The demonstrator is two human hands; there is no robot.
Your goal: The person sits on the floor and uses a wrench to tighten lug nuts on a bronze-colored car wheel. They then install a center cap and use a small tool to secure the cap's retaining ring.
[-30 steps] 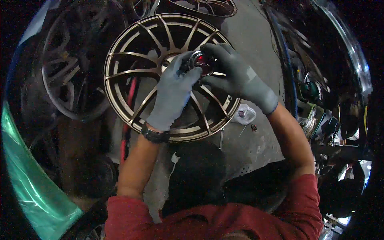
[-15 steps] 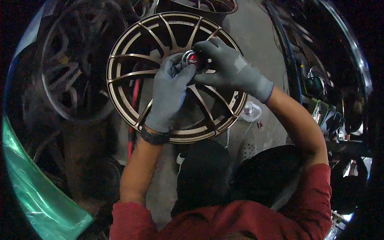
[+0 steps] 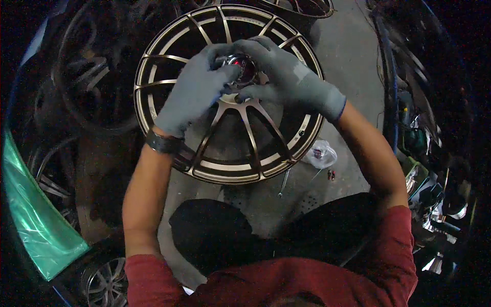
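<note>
Wheel rim [image 3: 225, 153] flat on floor ahead of knees, both hands [image 3: 197, 89] [image 3: 286, 77] over centre cap [image 3: 240, 66] at hub; plastic bag [image 3: 319, 154] just right of rim.

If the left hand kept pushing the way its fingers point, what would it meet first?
The left hand points up-right at the red centre cap it already touches; just beyond are the right hand fingers, though depth is uncertain.

The wheel [image 3: 230, 138] is metal with a satin bronze finish, its spokes smooth and faintly shiny. At its hub sits a glossy cap [image 3: 240, 66], chrome-bright with red. Both the left hand [image 3: 197, 92] and right hand [image 3: 286, 77] wear matt grey knitted cloth gloves. The floor [image 3: 348, 61] looks like rough, dull concrete. A small bag [image 3: 321, 153] is clear, crinkled plastic.
</note>
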